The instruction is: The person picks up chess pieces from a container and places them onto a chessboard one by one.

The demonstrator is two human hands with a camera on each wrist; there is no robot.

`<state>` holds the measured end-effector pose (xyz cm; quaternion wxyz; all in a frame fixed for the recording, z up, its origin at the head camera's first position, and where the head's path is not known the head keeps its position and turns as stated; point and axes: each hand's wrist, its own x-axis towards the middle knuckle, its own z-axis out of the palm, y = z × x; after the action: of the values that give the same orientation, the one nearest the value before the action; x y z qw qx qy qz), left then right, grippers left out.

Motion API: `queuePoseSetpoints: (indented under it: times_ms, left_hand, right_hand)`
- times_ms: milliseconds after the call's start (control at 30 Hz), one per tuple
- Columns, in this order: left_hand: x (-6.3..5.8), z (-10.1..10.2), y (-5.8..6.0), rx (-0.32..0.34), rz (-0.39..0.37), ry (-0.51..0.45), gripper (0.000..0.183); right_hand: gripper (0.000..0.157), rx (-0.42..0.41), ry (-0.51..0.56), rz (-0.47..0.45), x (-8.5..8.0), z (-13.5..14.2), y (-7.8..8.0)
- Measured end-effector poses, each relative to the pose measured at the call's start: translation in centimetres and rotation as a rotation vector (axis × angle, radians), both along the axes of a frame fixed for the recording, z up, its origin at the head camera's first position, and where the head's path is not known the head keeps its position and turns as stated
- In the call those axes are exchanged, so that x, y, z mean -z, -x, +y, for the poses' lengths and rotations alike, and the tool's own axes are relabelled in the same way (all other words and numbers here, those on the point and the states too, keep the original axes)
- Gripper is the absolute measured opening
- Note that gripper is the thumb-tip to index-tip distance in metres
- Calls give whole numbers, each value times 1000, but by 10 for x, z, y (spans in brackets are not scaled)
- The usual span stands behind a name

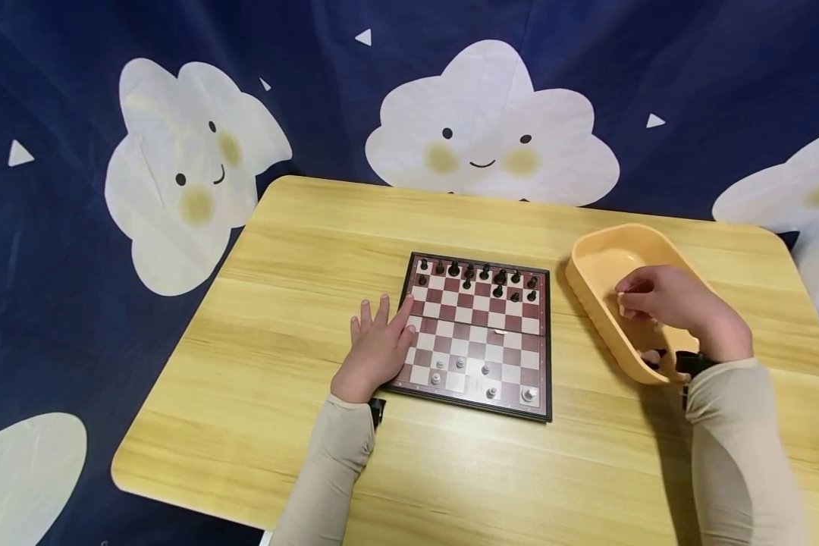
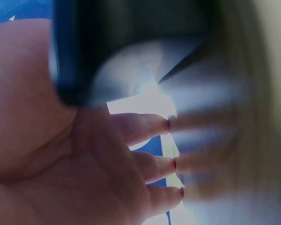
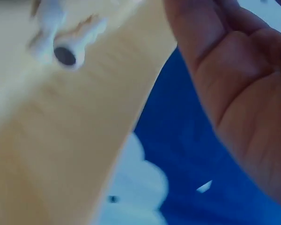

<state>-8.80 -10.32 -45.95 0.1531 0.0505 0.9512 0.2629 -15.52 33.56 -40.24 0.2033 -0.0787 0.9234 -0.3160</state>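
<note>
A folding magnetic chessboard (image 1: 478,303) lies on the table, with several black chess pieces (image 1: 453,268) along its far rows and several white chess pieces (image 1: 460,363) on the near side. My left hand (image 1: 375,350) rests at the board's left edge, fingers straight and spread; its palm (image 2: 84,168) shows close up in the left wrist view. Over the orange bin (image 1: 590,303), my right hand (image 1: 676,299) has thumb and fingers curled together, pinching what looks like a small white chess piece, mostly hidden. Loose white pieces (image 3: 72,51) lie in the bin.
The wooden table (image 1: 246,379) carries the board and, to its right, the bin. Behind the far edge hangs a dark blue curtain (image 1: 327,91) with white clouds. A glossy glare falls on the board's near half.
</note>
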Motion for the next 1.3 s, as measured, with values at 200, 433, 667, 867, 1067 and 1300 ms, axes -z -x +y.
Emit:
queuePoseSetpoints:
  times_ms: [200,433,667,867,1067,1300]
  left_hand:
    - [-1,1,0,0,-2,0,55]
    - [-2,2,0,1,3,-3,55]
    - [-3,1,-1,-2,-2,-1,55]
    - [-2,1,0,-3,-3,-1,55]
    - [-1,1,0,-3,-4,-1,55]
    - [-2,0,0,-3,-7,-3,55]
  right_hand:
    - [17,132,433,3,2,15,-10]
    - [19,184,534,53,7,15,-14]
    - [29,203,425,69,6,14,-15]
    - [37,186,336,63,7,14,-15]
    - [32,141,419,39,9,19,-14]
    - [30,180,519,18,9,19,-14]
